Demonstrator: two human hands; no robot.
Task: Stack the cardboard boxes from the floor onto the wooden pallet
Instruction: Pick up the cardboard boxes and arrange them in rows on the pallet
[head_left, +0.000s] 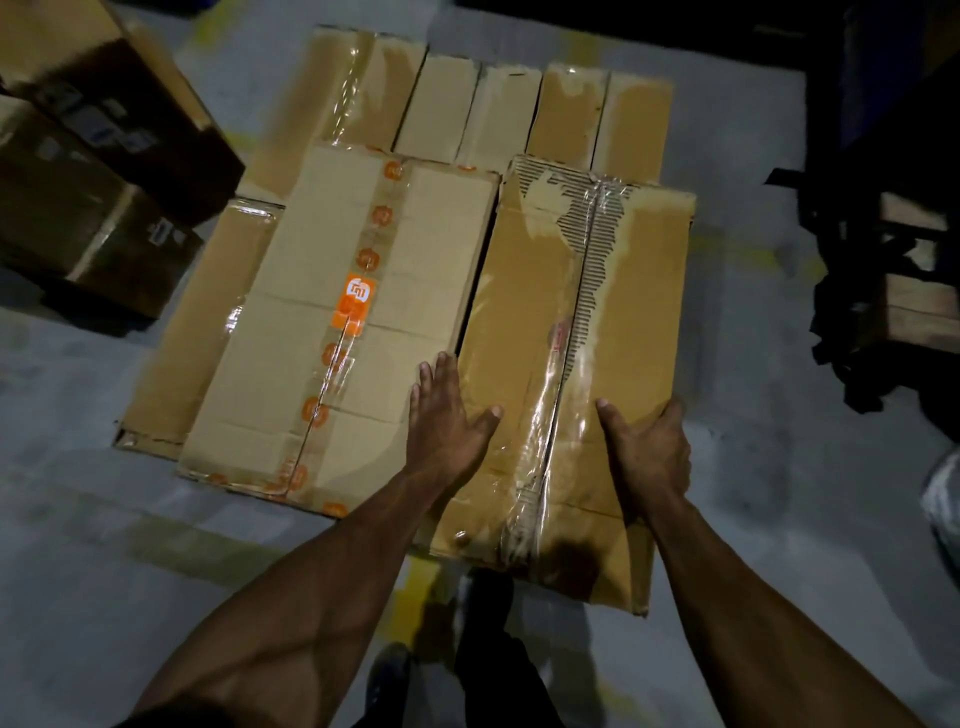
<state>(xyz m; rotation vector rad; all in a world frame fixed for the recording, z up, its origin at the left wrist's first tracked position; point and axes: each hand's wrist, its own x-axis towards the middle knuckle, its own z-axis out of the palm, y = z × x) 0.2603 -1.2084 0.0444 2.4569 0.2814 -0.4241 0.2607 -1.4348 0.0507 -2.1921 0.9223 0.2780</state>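
Observation:
A long cardboard box with torn top paper and clear tape (639, 291) lies on the right of the stack, on top of a lower layer of boxes (447, 109). My left hand (447, 421) presses flat on its near left edge, fingers spread. My right hand (649, 457) grips its near right edge, thumb on top and fingers down the side. Beside it on the left lies a box with orange logo tape (322, 364), separated by a narrow dark gap. The wooden pallet is hidden under the boxes.
More cardboard boxes (98, 171) stand stacked on the grey floor at the left. Dark shelving or a pallet pile (893, 249) is at the right. A yellow floor line (421, 577) runs under the near box end. My feet stand just below it.

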